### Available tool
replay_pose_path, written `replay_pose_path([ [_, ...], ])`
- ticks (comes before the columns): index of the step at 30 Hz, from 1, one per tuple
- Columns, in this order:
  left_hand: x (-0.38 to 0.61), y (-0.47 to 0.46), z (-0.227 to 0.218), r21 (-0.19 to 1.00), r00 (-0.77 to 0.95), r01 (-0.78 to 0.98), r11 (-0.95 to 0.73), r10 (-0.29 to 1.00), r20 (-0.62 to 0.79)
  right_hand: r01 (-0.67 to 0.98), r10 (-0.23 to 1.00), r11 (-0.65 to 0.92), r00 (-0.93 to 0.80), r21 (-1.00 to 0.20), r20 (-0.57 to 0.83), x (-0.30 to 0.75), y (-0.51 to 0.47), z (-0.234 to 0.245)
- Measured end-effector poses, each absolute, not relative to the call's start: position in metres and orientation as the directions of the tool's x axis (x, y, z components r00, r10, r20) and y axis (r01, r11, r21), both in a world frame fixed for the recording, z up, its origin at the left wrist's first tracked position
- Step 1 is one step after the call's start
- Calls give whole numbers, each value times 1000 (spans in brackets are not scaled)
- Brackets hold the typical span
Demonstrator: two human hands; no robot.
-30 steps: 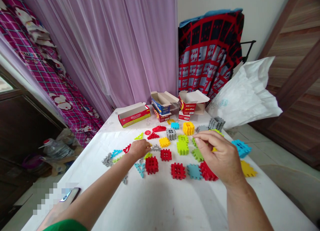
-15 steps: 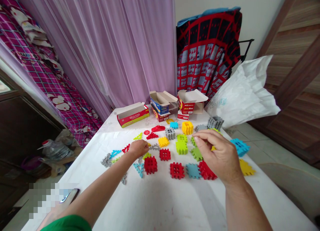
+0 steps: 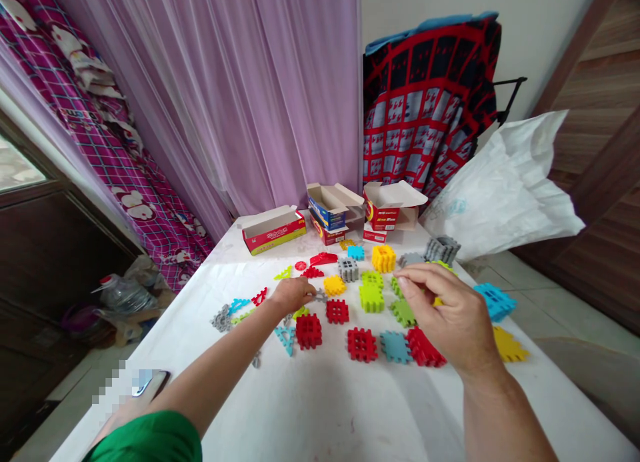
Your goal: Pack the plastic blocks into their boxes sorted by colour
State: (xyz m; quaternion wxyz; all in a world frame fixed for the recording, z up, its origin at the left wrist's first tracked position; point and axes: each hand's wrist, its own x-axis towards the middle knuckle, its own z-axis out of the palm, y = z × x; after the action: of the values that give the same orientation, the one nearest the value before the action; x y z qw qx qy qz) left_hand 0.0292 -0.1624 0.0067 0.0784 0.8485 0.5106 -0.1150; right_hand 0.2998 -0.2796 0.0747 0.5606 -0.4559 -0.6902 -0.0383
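My left hand (image 3: 291,295) reaches over the middle of the table, its fingers closed, fingertips beside a grey triangular lattice block (image 3: 321,294). What it grips, if anything, is hidden. My right hand (image 3: 447,312) hovers above the right-hand blocks with thumb and fingertips pinched together; I cannot make out anything between them. Under and beside it lie a green square block (image 3: 403,313) and a stack of red blocks (image 3: 424,347). Between the hands are a yellow block (image 3: 335,286), a lime block stack (image 3: 371,299) and a red square block (image 3: 337,311).
Open cardboard boxes (image 3: 275,232) stand along the back of the white table (image 3: 320,409), some stacked. A grey block stack (image 3: 442,250) and blue blocks (image 3: 495,302) lie to the right. A white sack (image 3: 505,182) stands behind the right edge. Purple curtains (image 3: 260,95) hang behind.
The whole view has shifted slightly, so the scene sits further right. My left hand has moved a little right, closer to the grey triangular block. My right hand keeps its pinched pose.
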Motion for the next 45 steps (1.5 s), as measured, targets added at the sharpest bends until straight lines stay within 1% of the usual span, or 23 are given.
replay_pose_path([
  [8, 32, -162, 2, 78, 498, 863, -499, 815, -296, 669, 602, 563, 69, -484, 795, 299, -280, 76],
  [11, 32, -160, 3, 125, 489, 871, -474, 822, -292, 659, 607, 562, 81, -500, 790, 299, -280, 77],
  [14, 25, -158, 10, 198, 464, 884, -423, 843, -271, 656, 610, 562, 82, -503, 788, 299, -280, 77],
  [18, -2, -161, 19, 337, 379, 896, -291, 894, -237, 659, 604, 564, 82, -498, 792, 301, -280, 77],
  [23, -36, -180, 10, 519, 149, 855, -10, 963, -226, 648, 605, 575, 76, -500, 793, 299, -280, 76],
  [27, -45, -199, -9, 591, 4, 792, 152, 967, -255, 644, 607, 583, 59, -495, 792, 295, -280, 75],
  [29, -49, -207, -15, 588, -38, 781, 213, 954, -296, 650, 606, 585, 47, -485, 794, 295, -280, 75],
  [31, -56, -214, -16, 557, -68, 789, 258, 938, -339, 656, 610, 580, 44, -483, 792, 295, -280, 75],
  [33, -67, -220, -11, 504, -93, 818, 276, 929, -358, 657, 611, 578, 45, -484, 790, 296, -280, 74],
  [35, -78, -224, -2, 431, -113, 863, 263, 932, -344, 656, 607, 581, 44, -481, 793, 297, -279, 74],
  [37, -84, -225, 7, 351, -117, 910, 220, 949, -291, 657, 603, 586, 37, -474, 797, 296, -279, 73],
  [39, -84, -224, 13, 279, -84, 949, 146, 972, -221, 659, 609, 585, 29, -474, 792, 295, -278, 72],
  [42, -71, -220, 15, 199, 33, 980, -3, 989, -146, 658, 618, 584, 19, -476, 786, 294, -278, 72],
  [45, -55, -219, 13, 142, 141, 982, -125, 984, -111, 662, 618, 581, 19, -473, 786, 295, -279, 72],
])
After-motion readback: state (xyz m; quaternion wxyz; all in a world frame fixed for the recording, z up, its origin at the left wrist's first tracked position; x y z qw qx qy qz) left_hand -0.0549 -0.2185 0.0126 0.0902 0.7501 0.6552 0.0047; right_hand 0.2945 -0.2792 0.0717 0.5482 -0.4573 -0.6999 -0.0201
